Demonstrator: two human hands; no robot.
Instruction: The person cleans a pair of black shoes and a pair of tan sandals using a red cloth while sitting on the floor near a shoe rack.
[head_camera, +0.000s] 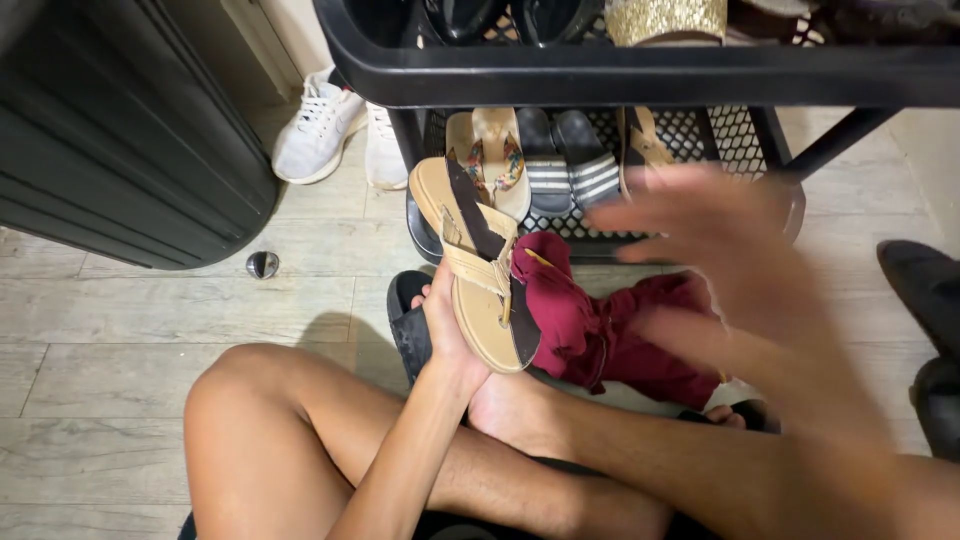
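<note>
The left hand (447, 325) is clenched around a tan sandal (478, 265), gripping its edge from the left side and holding it tilted in the middle of the frame. The sandal has a smooth beige footbed, a dark brown strap running along it, and a dark sole edge at its lower right. Just right of it a crumpled maroon cloth (600, 335), soft and folded, lies over the person's crossed bare legs. The right hand (730, 255) is blurred at centre right, fingers spread and released, holding nothing, above the cloth.

Across the top of the frame stands a black shoe rack (640, 75) with round bars and mesh shelves. Its lower shelf holds a beige sandal with a patterned strap (495, 160), a pair of dark striped slides (565, 160) and another tan sandal (640, 150). The upper shelf holds dark shoes and a glittery gold shoe (665, 18). White sneakers (330, 125) sit on the pale wood-look floor (130, 330) at upper left, beside a dark ribbed panel (110, 130).
</note>
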